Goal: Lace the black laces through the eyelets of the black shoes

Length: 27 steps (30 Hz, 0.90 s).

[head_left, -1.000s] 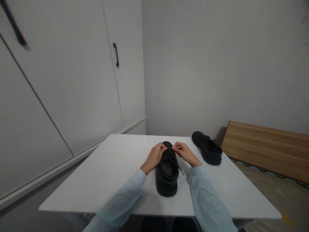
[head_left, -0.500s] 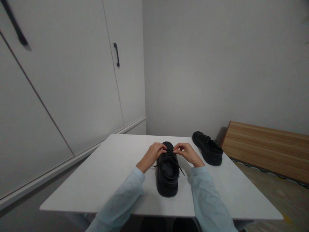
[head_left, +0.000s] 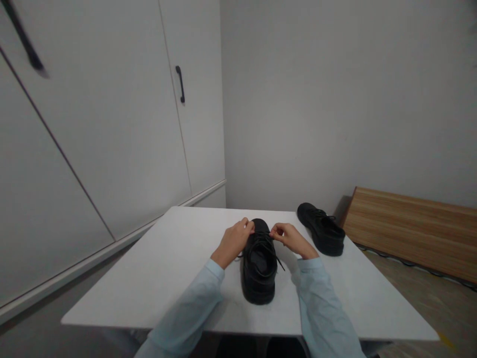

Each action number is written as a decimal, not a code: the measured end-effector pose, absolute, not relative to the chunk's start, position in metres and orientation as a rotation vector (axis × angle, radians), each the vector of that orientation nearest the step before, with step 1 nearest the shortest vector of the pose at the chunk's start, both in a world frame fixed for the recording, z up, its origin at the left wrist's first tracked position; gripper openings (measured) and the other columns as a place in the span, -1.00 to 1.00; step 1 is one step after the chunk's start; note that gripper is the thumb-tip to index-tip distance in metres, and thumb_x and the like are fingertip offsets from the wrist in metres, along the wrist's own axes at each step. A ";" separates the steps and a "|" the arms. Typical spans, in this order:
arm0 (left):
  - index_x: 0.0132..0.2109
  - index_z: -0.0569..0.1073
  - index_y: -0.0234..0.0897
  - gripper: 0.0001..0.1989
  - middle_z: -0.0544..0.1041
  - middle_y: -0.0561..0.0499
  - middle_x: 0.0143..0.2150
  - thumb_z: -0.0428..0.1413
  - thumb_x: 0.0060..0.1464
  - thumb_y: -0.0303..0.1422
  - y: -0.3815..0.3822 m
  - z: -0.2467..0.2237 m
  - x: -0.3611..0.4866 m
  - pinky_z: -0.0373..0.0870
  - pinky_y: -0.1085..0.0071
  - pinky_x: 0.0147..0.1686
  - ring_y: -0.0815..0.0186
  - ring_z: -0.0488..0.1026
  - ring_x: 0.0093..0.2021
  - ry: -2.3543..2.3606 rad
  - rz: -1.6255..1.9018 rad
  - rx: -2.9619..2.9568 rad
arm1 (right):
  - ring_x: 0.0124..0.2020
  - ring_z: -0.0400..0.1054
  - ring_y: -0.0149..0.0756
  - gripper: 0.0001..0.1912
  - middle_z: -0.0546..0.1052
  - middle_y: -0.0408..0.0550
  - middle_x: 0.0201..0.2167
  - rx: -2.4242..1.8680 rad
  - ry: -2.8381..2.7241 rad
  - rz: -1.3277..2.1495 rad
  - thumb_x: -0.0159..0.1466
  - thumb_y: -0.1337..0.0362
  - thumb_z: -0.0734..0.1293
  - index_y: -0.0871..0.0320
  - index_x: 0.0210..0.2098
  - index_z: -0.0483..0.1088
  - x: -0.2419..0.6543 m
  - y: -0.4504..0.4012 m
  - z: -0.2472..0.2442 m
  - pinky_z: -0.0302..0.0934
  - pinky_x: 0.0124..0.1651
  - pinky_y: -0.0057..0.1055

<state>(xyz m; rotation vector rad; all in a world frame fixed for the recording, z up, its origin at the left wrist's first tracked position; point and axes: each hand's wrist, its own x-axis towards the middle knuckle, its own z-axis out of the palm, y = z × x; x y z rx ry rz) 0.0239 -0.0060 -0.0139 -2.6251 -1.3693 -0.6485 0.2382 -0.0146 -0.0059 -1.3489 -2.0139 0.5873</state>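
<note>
A black lace-up shoe (head_left: 259, 288) rests on the white table in front of me, heel toward me and toe pointing away. My left hand (head_left: 234, 241) is at the left side of the lacing near the toe, its fingers closed in a pinch on the shoelace. At the right side of the same lacing, my right hand (head_left: 288, 237) pinches the black shoelace (head_left: 265, 234) between thumb and forefinger. One loose lace end hangs over the shoe's right side, and another sticks out at the left below my left hand.
The other black shoe (head_left: 322, 231) stands at the table's right back edge. A white table (head_left: 167, 278) carries both shoes. Behind are white cabinets (head_left: 130, 124) with dark handles and a grey wall. A wood-grain panel (head_left: 410, 233) leans at the right beyond the table.
Both hands have drawn slightly apart, the left one a little to the left and the right one a little to the right. The shoe has stayed in place.
</note>
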 end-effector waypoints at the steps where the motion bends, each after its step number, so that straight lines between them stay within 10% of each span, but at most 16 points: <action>1: -0.16 0.34 -0.22 -0.87 0.35 -0.02 -0.20 -0.08 0.24 -0.35 -0.005 -0.015 0.023 0.22 0.46 -0.40 0.30 0.37 -0.31 -1.383 -0.652 -2.647 | -0.52 0.24 -0.38 -0.84 0.47 -0.11 -0.56 -1.357 -2.018 0.586 0.15 0.26 0.29 0.21 -0.48 0.44 0.238 -0.015 -0.006 0.07 -0.43 -0.47; 27: -0.40 0.37 -0.28 -0.84 0.42 0.00 -0.39 -0.04 0.12 -0.44 0.009 -0.015 0.000 0.23 0.43 -0.29 0.30 0.33 -0.35 -1.308 -0.777 -3.081 | -0.63 0.12 -0.49 -0.89 0.31 -0.23 -0.71 -1.545 -1.939 0.731 -0.03 0.44 0.27 0.21 -0.65 0.32 0.237 -0.023 -0.002 -0.02 -0.57 -0.55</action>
